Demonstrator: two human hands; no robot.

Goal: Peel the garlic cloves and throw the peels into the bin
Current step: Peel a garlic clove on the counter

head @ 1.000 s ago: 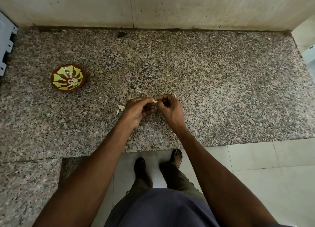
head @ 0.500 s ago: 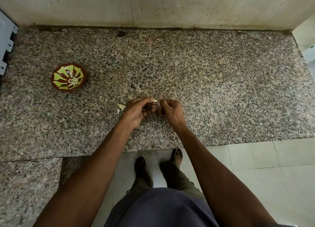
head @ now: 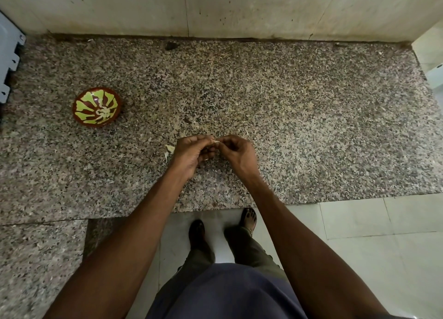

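Garlic clove (head: 216, 141) is what I'm watching: only a small pale tip of it shows, pinched between the fingertips of both hands above the front middle of the table (head: 287, 117), so I cannot tell its long axis or which way it points. My left hand (head: 191, 154) has its fingers curled in tight around the clove; my right hand (head: 236, 152) is curled too, thumb and forefinger nipping the same pale bit, and the two hands touch at the fingertips. The table is speckled granite, grey-brown and matt, a long slab running to a stained pale wall. Just left of my left hand lie thin, papery peels (head: 169, 150), whitish and curled, flat on the stone. Well off to the left sits a small round bowl (head: 81, 103), glossy brown with green leaf-like streaks, holding a few pale peeled cloves (head: 103, 113) at its bottom
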